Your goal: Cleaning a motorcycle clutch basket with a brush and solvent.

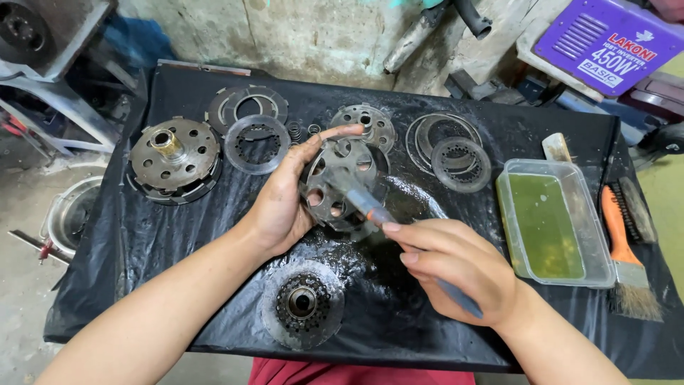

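My left hand [281, 199] holds a round metal clutch part with several holes [340, 187] tilted above the middle of the black wet sheet [142, 235]. My right hand [459, 267] grips a brush with a blue handle [370, 207], whose bristle end rests against the face of that part. A toothed hub on a disc [302, 303] lies just below my hands near the front edge.
A clutch basket [173, 158] sits at the left, with ring plates [256, 142] and discs [459, 162] laid along the back. A clear tub of green liquid [552, 224] stands at the right beside an orange-handled paintbrush [623, 260]. A metal bowl [71, 214] is off the left edge.
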